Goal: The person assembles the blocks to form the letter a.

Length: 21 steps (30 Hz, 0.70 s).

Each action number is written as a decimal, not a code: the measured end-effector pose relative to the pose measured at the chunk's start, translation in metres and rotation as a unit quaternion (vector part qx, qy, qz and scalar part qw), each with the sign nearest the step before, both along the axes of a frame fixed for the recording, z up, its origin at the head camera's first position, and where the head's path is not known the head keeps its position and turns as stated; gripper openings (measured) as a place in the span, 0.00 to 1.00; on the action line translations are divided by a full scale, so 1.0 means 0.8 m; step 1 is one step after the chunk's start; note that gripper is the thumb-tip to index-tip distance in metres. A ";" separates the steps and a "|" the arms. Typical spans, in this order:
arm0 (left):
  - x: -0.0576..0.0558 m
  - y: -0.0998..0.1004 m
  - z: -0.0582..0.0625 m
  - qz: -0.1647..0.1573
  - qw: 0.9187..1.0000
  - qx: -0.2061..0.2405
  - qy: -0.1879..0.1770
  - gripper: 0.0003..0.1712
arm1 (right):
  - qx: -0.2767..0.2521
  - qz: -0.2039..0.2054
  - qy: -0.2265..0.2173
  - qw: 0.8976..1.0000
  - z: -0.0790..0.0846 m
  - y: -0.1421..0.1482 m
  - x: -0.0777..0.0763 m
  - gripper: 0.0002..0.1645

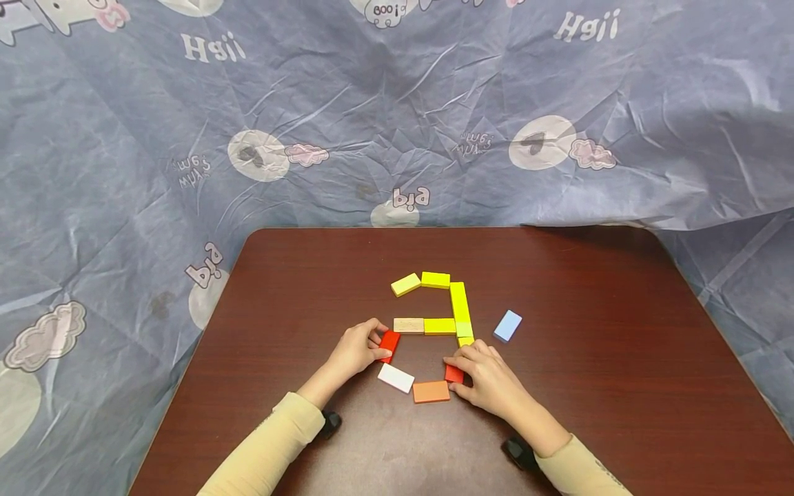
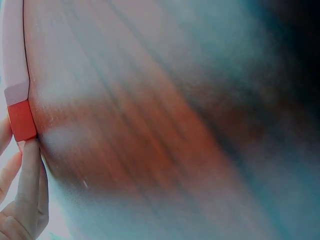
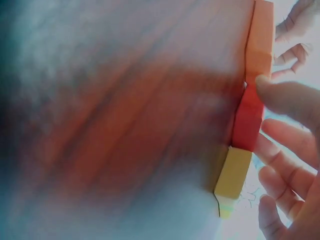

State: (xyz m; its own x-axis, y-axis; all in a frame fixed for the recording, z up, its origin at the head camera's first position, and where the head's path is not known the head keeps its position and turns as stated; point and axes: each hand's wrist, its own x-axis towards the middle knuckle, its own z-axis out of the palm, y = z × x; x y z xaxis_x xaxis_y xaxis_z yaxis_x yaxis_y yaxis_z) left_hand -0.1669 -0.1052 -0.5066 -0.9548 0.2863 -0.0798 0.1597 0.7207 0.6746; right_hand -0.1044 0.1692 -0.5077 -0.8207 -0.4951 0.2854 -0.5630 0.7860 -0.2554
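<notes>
My left hand (image 1: 355,348) holds a flat red block (image 1: 389,344) between thumb and fingers, at the left of a figure laid out in blocks. My right hand (image 1: 490,375) pinches a second red block (image 1: 454,374), partly covered by the fingers. Between the two hands lie a white block (image 1: 395,378) and an orange block (image 1: 431,392). In the left wrist view the red block (image 2: 22,121) sits against the white block (image 2: 15,50). The right wrist view has the red block (image 3: 247,119) between the orange block (image 3: 260,45) and a yellow block (image 3: 233,172).
Yellow blocks (image 1: 460,303) form the figure's right side and top, with a pale yellow block (image 1: 406,284) angled at upper left. A plain wooden block (image 1: 409,325) continues the middle row. Apart on the right lies a blue block (image 1: 507,326) on the brown table (image 1: 595,386).
</notes>
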 end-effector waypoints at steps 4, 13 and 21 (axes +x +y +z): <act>0.001 0.000 0.000 0.000 1.000 -0.001 -0.002 0.23 | -0.023 -0.021 -0.005 1.000 0.006 0.007 -0.004 0.25; 0.001 -0.001 -0.001 -0.004 1.000 0.001 0.002 0.23 | -0.064 -0.140 -0.014 0.988 0.021 0.046 -0.037 0.19; 0.000 -0.001 -0.002 -0.005 1.000 -0.001 0.004 0.23 | -0.091 -0.281 -0.081 0.952 0.023 0.065 -0.055 0.24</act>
State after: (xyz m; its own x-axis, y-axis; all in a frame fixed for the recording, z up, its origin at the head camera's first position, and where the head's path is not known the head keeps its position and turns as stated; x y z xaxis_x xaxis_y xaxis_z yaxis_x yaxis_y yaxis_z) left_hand -0.1667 -0.1061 -0.5080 -0.9527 0.2951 -0.0734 0.1714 0.7205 0.6720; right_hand -0.1487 0.2212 -0.4894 -0.9818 0.0816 0.1712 -0.0073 0.8859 -0.4638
